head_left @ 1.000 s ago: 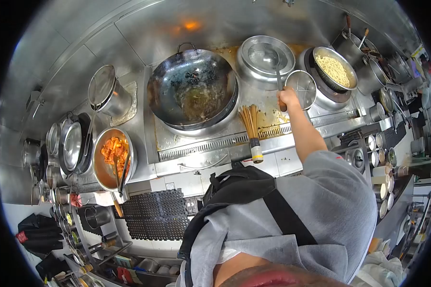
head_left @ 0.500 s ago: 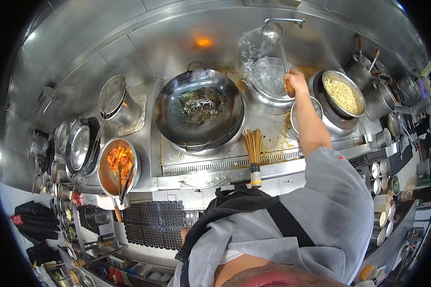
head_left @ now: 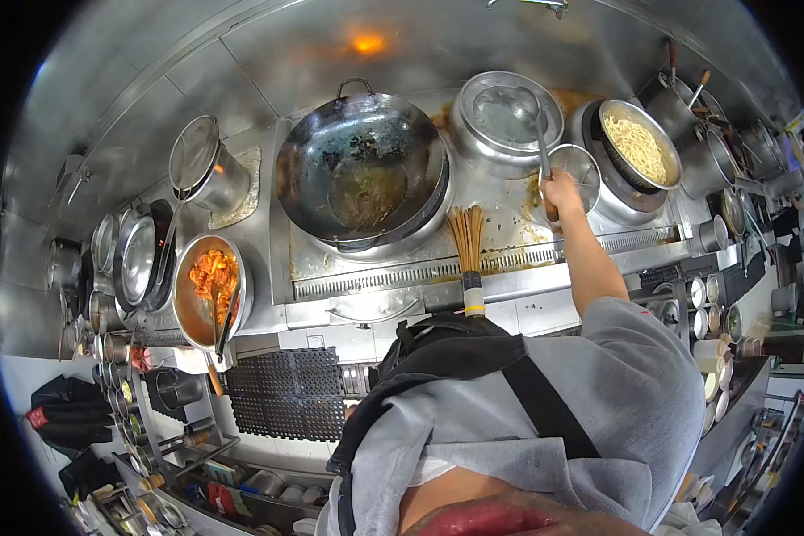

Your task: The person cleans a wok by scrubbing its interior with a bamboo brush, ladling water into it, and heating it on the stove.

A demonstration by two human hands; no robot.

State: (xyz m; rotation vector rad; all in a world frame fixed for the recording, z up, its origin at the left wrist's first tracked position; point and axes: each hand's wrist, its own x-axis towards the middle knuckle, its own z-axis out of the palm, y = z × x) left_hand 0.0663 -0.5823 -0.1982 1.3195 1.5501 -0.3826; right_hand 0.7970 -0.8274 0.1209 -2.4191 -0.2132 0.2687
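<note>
My right hand (head_left: 561, 194) is wrapped round the wooden end of a ladle (head_left: 542, 141). The ladle's bowl is over the right part of a round metal pot (head_left: 467, 125) of water; whether it dips in, I cannot tell. Close by my hand stands a strainer-like round pan (head_left: 588, 170). A large dark wok (head_left: 308, 170) with a little brownish liquid at its bottom sits left of the pot. Only a sliver of skin from my left hand (head_left: 350, 411) shows beside my apron; its fingers are hidden.
A pan of noodles (head_left: 636, 143) stands at the right. Far left, a metal bowl (head_left: 188, 308) holds red-orange food and utensils. A bamboo brush (head_left: 467, 246) rests at the stove's front edge. A tap (head_left: 554, 7) juts from the back wall.
My right hand has drawn the ladle toward me from near the tap to over the pot. Splashing water at the pot has gone. The view has tilted down, and whitish froth in the wok has faded.
</note>
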